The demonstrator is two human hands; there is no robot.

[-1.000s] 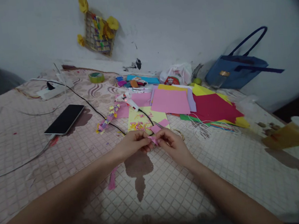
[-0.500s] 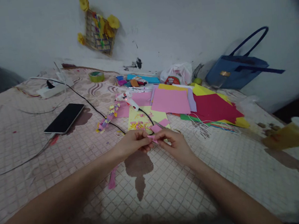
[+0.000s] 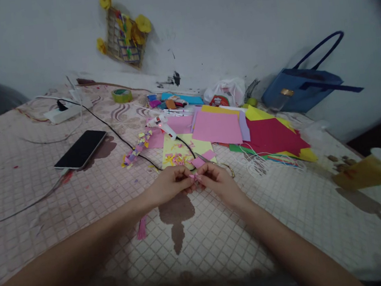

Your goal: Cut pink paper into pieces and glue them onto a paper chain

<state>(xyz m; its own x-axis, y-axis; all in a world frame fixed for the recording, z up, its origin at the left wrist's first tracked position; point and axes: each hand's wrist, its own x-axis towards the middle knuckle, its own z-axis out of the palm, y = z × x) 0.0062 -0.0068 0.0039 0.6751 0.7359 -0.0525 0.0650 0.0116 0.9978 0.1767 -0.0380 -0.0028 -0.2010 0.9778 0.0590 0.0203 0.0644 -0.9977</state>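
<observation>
Head view: both bare hands meet just on the near side of the pale yellow paper sheet [image 3: 167, 148], which lies on the checked tablecloth [image 3: 223, 249]. Between their fingertips is a small piece of pink paper [image 3: 194, 177], in front of the sheet's near edge. The left hand [image 3: 169, 185] pinches its left end between thumb and forefinger, and the right hand [image 3: 219, 181] pinches the other end the same way; both pinches are closed down on the paper. The piece looks folded or twisted, but is too small and covered to tell which.

On the sheet lie pink and yellow paper scraps [image 3: 176, 159]. At its near right corner, a pair of scissors [image 3: 209, 160] rests across a pink paper strip [image 3: 198, 162]. At the sheet's far edge sits a white hot glue gun [image 3: 165, 128], a small red light glowing on its body. Left of the sheet is a multicoloured paper garland [image 3: 138, 151], with a smartphone [image 3: 81, 150] farther left. Nearer than the sheet, beside the left forearm, lies a pink tassel [image 3: 141, 229]. Right of the sheet are tangled white string [image 3: 258, 165] and a crimson sheet [image 3: 272, 136].
</observation>
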